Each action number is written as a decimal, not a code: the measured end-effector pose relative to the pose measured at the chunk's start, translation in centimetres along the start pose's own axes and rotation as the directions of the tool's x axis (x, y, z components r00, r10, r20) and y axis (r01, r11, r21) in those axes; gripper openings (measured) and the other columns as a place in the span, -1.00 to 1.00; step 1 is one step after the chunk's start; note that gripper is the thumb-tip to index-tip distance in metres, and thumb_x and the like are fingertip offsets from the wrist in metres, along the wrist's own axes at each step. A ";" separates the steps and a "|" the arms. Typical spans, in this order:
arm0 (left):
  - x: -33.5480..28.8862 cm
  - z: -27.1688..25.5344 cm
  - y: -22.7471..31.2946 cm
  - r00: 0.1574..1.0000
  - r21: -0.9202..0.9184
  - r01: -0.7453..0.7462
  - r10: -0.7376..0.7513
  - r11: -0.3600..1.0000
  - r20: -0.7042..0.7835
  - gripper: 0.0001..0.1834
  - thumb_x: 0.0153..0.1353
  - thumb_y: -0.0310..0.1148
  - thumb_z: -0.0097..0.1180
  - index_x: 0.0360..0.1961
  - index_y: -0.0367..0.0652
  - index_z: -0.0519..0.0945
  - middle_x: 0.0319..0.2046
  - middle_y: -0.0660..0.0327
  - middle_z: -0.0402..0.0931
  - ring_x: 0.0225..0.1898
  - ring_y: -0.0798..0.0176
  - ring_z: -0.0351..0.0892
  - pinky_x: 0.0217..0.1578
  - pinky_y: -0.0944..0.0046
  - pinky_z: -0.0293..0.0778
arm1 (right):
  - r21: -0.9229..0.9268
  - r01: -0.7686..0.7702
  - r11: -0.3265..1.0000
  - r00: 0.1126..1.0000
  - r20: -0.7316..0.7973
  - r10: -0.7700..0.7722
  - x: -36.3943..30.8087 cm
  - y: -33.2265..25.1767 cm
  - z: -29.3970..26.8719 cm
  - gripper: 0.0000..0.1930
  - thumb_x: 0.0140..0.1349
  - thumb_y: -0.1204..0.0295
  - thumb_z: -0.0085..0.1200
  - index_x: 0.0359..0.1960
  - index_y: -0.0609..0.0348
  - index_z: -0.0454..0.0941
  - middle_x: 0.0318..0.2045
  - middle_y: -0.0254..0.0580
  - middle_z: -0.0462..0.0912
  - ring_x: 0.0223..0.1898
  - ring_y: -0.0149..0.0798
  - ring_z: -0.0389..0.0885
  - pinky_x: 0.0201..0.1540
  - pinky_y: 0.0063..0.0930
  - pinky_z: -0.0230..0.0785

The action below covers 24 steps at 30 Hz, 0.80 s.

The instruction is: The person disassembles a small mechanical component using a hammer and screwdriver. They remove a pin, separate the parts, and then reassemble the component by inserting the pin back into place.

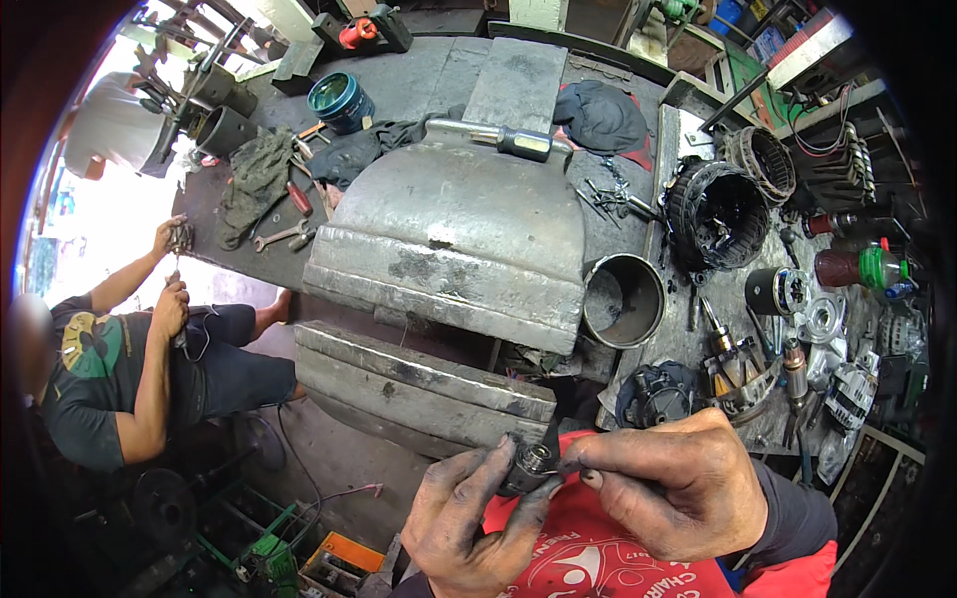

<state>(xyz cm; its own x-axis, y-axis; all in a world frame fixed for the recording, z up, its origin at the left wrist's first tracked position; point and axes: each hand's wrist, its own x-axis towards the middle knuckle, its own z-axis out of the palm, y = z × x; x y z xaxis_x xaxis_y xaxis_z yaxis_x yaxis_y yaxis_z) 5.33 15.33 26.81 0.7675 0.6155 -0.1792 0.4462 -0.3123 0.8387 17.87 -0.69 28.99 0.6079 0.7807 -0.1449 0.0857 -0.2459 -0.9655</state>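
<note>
My left hand [461, 520] grips a small dark cylindrical metal part [531, 461] between thumb and fingers. A shiny ringed end of the part faces up. Close at its right side is my right hand [683, 488], with thumb and forefinger pinched together. Whatever the right fingertips hold, if anything, is too small to make out. Both hands are smudged black and sit in front of the red shirt, just below the near jaw [419, 384] of a big grey bench vise [459, 199]. The vise jaws stand apart.
A dark-handled tool [523, 145] lies on the vise. To the right are a metal cylinder [623, 299], a blackened stator [716, 214] and several motor parts. Wrenches [282, 235], rags and a blue tub [339, 102] lie left. A seated person [120, 369] works at far left.
</note>
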 end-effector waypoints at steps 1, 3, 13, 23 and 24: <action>-0.6 0.0 0.2 1.000 -0.001 -0.003 0.003 1.000 -0.006 -0.48 -0.09 -0.52 0.53 0.00 -0.28 0.74 -0.19 0.01 0.70 -0.20 0.03 0.72 -0.18 0.17 0.63 | -0.013 -0.015 1.000 1.000 0.016 0.015 0.1 -0.2 0.0 -0.64 0.21 0.68 0.14 0.06 0.42 0.67 -0.49 -0.04 0.73 -0.58 -0.29 0.72 -0.53 -0.46 0.52; 0.7 0.0 -1.7 0.890 0.069 -0.455 0.456 0.888 0.007 -0.48 -0.09 -0.52 0.53 0.01 -0.27 0.74 -0.19 0.02 0.69 -0.21 0.02 0.72 -0.18 0.17 0.63 | -0.089 0.014 0.996 1.000 -0.022 -0.016 0.0 -0.6 0.5 -0.64 0.19 0.67 0.13 0.05 0.43 0.66 -0.50 -0.04 0.72 -0.58 -0.27 0.72 -0.53 -0.44 0.52; 0.7 -0.3 -2.6 0.900 0.069 -0.436 0.434 0.897 0.048 -0.51 -0.04 -0.48 0.51 -0.01 -0.28 0.74 -0.21 0.02 0.67 -0.25 0.02 0.70 -0.21 0.18 0.62 | -0.329 0.078 0.941 0.992 -0.067 -0.105 0.1 -0.3 1.8 -0.66 0.08 0.64 0.13 -0.06 0.42 0.68 -0.60 -0.11 0.63 -0.66 -0.18 0.64 -0.59 -0.38 0.48; 0.6 -0.7 -2.8 0.896 0.136 -0.444 0.439 0.886 0.064 -0.57 0.07 -0.46 0.40 0.01 -0.33 0.74 -0.16 -0.04 0.67 -0.20 -0.03 0.71 -0.16 0.15 0.64 | -0.260 0.090 0.961 0.996 0.032 -0.084 1.3 -0.6 0.8 -0.63 0.05 0.62 0.14 -0.05 0.45 0.68 -0.61 -0.11 0.63 -0.67 -0.18 0.64 -0.61 -0.37 0.47; 0.6 -0.5 -2.8 0.889 0.142 -0.457 0.454 0.878 0.057 -0.58 0.08 -0.46 0.38 0.01 -0.34 0.74 -0.16 -0.05 0.68 -0.20 -0.03 0.71 -0.16 0.15 0.64 | -0.267 0.094 0.959 0.995 0.061 -0.081 1.5 -0.8 0.5 -0.63 0.05 0.63 0.14 -0.05 0.46 0.68 -0.61 -0.11 0.63 -0.67 -0.18 0.64 -0.61 -0.37 0.48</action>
<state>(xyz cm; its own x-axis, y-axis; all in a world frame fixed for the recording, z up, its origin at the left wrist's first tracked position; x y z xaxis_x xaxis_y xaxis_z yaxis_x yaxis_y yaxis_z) 4.27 16.95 24.59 0.9113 0.3645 0.1916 0.1063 -0.6579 0.7456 18.31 0.91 29.42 0.5495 0.8317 -0.0794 0.3506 -0.3158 -0.8817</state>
